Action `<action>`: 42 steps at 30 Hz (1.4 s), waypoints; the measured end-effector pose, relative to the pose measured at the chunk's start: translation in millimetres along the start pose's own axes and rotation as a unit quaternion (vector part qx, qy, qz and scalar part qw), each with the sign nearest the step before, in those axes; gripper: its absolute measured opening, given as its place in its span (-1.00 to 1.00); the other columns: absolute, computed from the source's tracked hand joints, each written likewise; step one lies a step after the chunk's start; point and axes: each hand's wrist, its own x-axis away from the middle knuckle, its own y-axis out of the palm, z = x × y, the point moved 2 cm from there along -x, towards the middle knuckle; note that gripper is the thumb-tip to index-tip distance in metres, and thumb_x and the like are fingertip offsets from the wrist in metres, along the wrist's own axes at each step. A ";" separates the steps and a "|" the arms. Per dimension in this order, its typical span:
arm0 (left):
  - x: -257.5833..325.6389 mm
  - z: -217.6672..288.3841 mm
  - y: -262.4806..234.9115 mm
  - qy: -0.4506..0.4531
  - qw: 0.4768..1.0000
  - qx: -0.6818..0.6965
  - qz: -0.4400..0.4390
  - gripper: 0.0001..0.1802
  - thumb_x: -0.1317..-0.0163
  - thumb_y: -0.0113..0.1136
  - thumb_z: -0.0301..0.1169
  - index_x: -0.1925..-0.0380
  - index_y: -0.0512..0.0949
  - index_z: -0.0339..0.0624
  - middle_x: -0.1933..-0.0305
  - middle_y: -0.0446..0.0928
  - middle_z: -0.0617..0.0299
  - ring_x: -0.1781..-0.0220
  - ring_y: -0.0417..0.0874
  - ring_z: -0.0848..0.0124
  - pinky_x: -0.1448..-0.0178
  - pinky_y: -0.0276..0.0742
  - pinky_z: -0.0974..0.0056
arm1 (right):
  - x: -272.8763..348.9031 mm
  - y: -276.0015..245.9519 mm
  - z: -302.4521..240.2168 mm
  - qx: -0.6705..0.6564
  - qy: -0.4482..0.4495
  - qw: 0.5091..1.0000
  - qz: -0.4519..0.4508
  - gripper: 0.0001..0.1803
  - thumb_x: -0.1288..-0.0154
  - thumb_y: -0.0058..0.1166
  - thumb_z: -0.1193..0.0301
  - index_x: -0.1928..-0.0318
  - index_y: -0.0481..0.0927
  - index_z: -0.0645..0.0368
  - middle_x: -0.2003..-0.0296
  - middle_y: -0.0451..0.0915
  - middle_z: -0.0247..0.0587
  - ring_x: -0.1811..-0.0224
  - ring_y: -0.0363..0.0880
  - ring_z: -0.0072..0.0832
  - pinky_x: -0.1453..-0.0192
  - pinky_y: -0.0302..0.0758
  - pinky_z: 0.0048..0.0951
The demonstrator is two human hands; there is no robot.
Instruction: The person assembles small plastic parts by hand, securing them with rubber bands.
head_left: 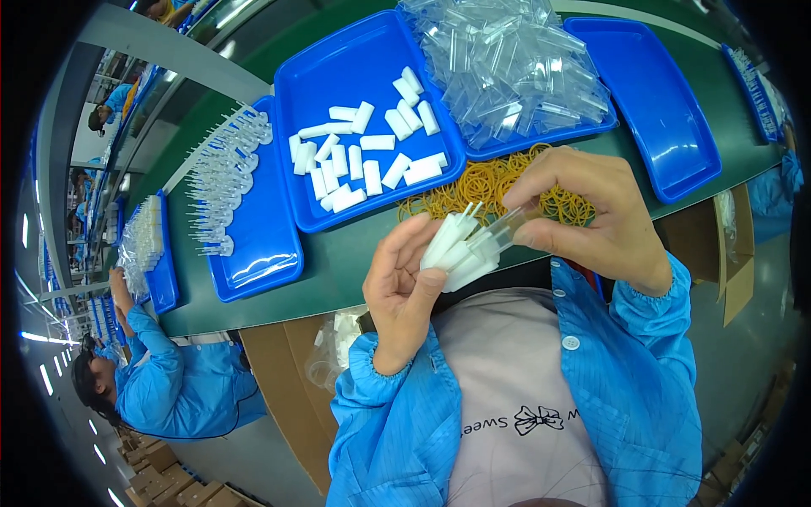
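My left hand (404,291) is closed around a bundle of white blocks (460,253), held just off the table's near edge. Thin clear tips stick out from the bundle's upper end. The thumb and fingers of my right hand (604,207) pinch a flat clear plastic piece (509,225) at the bundle's right side; its inner end is hidden among the blocks. Beyond my hands lies a heap of yellow rubber bands (486,182). A blue tray (338,76) with loose white blocks (372,176) stands past my left hand. A large pile of clear plastic pieces (507,68) fills the tray beside it.
At the right is another blue tray (663,110). On the left, clear parts with thin tips (224,182) stand in rows along a blue tray (262,232). A co-worker (173,380) in blue works farther left. Cardboard boxes (287,380) stand below the green table (329,287).
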 end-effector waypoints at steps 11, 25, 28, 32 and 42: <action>-3.9 8.1 -0.5 0.037 0.996 -0.074 0.037 -0.61 -0.20 0.17 -0.55 -0.03 0.38 -0.37 -0.10 0.45 -0.12 -0.10 0.54 0.20 -0.13 0.51 0.23 | 8.4 13.0 9.2 -0.043 0.038 0.998 0.027 -0.67 0.08 0.38 0.44 0.26 0.61 0.27 0.39 0.64 -0.20 0.34 0.63 -0.46 0.23 0.50 -0.49; -6.2 9.0 0.9 0.058 0.989 -0.133 -0.002 -0.73 -0.15 0.21 -0.59 0.12 0.50 -0.35 -0.04 0.50 -0.06 0.00 0.58 0.32 -0.01 0.56 0.31 | 5.7 8.7 21.7 -0.065 0.041 0.997 0.002 -0.72 0.00 0.32 0.44 0.25 0.61 0.28 0.40 0.63 -0.20 0.33 0.62 -0.48 0.21 0.50 -0.50; -7.5 5.8 0.8 0.010 0.995 -0.102 0.006 -0.73 -0.17 0.19 -0.61 0.10 0.49 -0.37 -0.04 0.50 -0.04 -0.01 0.57 0.32 -0.04 0.54 0.32 | 7.9 8.9 21.5 -0.046 0.021 0.999 0.001 -0.73 0.01 0.32 0.47 0.26 0.61 0.27 0.40 0.63 -0.20 0.33 0.62 -0.46 0.22 0.50 -0.49; -10.0 3.2 1.3 0.008 0.995 -0.097 0.005 -0.72 -0.17 0.16 -0.64 0.09 0.48 -0.38 -0.04 0.49 -0.03 -0.04 0.56 0.32 -0.05 0.52 0.33 | 9.4 11.0 22.3 0.023 -0.046 0.999 0.008 -0.74 0.02 0.33 0.49 0.27 0.61 0.27 0.41 0.63 -0.20 0.35 0.62 -0.44 0.24 0.50 -0.48; -11.2 1.2 -2.2 0.051 0.990 -0.133 0.019 -0.60 -0.04 0.33 -0.51 0.09 0.49 -0.34 -0.07 0.48 -0.02 -0.05 0.55 0.28 -0.02 0.55 0.30 | 1.7 12.4 41.2 -0.136 0.094 0.986 -0.027 -0.77 -0.06 0.28 0.44 0.27 0.59 0.27 0.37 0.60 -0.28 0.30 0.56 -0.58 0.20 0.47 -0.56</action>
